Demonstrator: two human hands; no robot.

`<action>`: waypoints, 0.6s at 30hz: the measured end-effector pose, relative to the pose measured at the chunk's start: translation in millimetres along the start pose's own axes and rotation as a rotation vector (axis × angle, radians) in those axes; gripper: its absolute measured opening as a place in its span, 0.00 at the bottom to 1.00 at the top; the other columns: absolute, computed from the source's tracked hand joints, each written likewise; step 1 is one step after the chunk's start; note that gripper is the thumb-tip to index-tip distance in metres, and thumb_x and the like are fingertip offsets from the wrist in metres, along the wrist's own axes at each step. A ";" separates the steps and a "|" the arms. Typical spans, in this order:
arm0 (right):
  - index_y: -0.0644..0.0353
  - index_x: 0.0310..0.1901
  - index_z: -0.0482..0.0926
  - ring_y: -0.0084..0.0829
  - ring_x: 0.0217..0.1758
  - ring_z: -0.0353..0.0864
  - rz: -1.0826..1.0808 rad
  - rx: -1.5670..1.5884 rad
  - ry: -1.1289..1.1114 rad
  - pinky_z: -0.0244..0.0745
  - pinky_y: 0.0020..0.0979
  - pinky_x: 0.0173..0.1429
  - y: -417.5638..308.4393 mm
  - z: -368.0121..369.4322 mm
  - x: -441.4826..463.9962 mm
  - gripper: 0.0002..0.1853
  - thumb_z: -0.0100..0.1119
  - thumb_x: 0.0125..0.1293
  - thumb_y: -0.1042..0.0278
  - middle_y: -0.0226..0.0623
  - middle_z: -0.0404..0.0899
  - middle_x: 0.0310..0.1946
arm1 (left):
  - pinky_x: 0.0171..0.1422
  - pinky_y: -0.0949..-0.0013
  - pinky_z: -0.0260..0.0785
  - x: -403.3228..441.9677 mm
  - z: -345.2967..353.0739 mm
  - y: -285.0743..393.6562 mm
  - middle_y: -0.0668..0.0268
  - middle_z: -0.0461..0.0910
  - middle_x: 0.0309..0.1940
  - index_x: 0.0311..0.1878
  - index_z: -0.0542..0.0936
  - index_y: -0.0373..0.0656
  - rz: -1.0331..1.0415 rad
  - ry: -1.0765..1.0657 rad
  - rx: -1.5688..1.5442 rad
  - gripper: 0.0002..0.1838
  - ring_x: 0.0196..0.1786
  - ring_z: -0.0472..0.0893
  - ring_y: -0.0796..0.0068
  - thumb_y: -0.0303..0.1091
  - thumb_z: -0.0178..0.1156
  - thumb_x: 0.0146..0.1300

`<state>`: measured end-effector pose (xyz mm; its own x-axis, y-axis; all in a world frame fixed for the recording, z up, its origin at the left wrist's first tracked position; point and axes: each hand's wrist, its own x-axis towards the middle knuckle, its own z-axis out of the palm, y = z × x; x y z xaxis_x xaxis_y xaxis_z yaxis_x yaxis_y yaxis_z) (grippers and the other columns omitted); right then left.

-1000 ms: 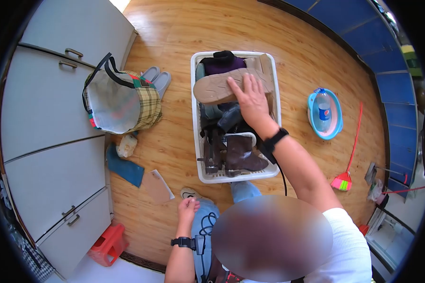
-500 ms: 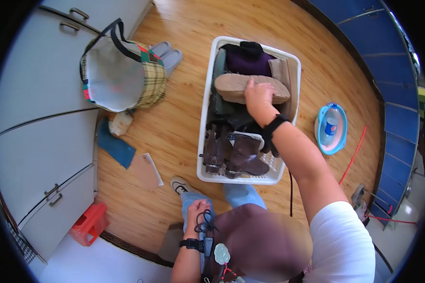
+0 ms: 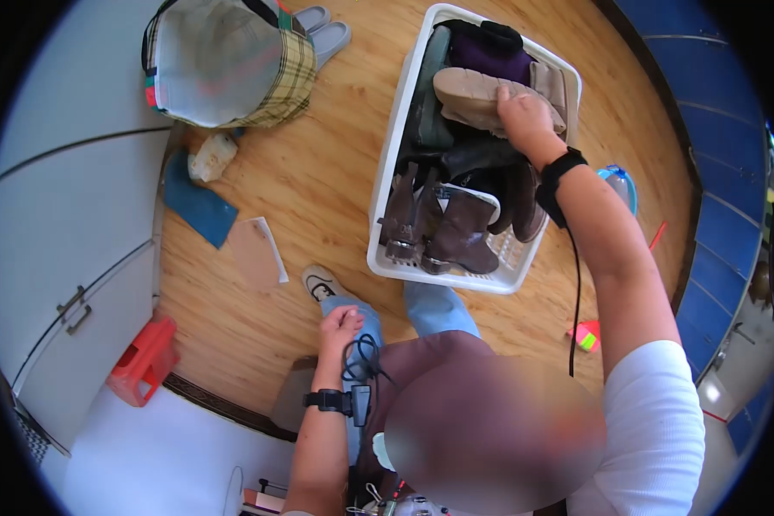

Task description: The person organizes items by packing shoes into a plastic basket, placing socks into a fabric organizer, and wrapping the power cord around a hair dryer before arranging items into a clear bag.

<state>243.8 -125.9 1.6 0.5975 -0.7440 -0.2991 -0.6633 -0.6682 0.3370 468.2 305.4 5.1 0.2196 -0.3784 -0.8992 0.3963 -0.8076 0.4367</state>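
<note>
My right hand [image 3: 529, 120] is closed around the edge of a beige-soled boot [image 3: 473, 96], which lies tilted in the upper part of a white plastic basket [image 3: 387, 198]. Brown ankle boots [image 3: 460, 232] stand at the near end of the basket. Dark boots fill the middle, and a purple and black item [image 3: 490, 56] sits at the far end beside a grey-green boot [image 3: 433, 107]. My left hand [image 3: 341, 327] rests over my knee with its fingers curled; whether anything is inside them is hidden. A black cord [image 3: 365, 357] hangs beside it.
A plaid bag [image 3: 288, 82] stands open at the upper left, near grey slippers [image 3: 331, 39]. On the floor lie a blue piece [image 3: 199, 202] and a tan sheet [image 3: 254, 254]. A red stool [image 3: 144, 361] is lower left; a blue basin [image 3: 632, 193] is at right.
The view has shifted and turned. My right hand has gone from lying flat on the sole to gripping the boot's edge, and the boot is now tilted. My left hand remains near my knee.
</note>
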 end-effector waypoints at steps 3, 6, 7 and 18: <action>0.68 0.42 0.72 0.40 0.35 0.83 -0.019 0.033 0.009 0.78 0.36 0.35 6.5 -47.4 -6.8 0.12 0.52 0.56 0.74 0.44 0.81 0.29 | 0.31 0.77 0.68 -9.1 -17.2 -28.6 0.66 0.79 0.28 0.43 0.77 0.37 0.052 -0.031 0.007 0.09 0.26 0.75 0.79 0.31 0.54 0.65; 0.67 0.39 0.72 0.41 0.34 0.84 0.120 0.126 -0.043 0.79 0.36 0.36 -7.5 -97.0 -17.5 0.10 0.51 0.56 0.74 0.46 0.82 0.29 | 0.27 0.78 0.65 -14.6 -35.1 -47.2 0.66 0.79 0.26 0.42 0.78 0.37 0.098 -0.063 0.088 0.08 0.24 0.74 0.81 0.30 0.55 0.64; 0.68 0.39 0.71 0.42 0.33 0.84 0.232 0.175 -0.090 0.79 0.36 0.36 -14.2 -110.1 -21.7 0.10 0.51 0.56 0.74 0.47 0.82 0.29 | 0.27 0.78 0.65 -15.4 -39.2 -49.5 0.66 0.79 0.27 0.42 0.78 0.36 0.066 -0.051 0.028 0.08 0.25 0.74 0.82 0.30 0.55 0.64; 0.57 0.65 0.60 0.42 0.42 0.79 0.526 0.305 0.001 0.76 0.37 0.45 -75.2 31.8 -26.9 0.34 0.59 0.57 0.60 0.47 0.75 0.41 | 0.41 0.75 0.71 -21.4 -44.7 3.3 0.62 0.79 0.34 0.46 0.75 0.34 -0.044 0.026 0.038 0.14 0.35 0.78 0.76 0.35 0.57 0.64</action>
<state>263.3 -55.8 -44.1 0.1548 -0.9747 -0.1611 -0.9688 -0.1817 0.1684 504.7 331.1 27.0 0.2259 -0.3304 -0.9164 0.3725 -0.8399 0.3946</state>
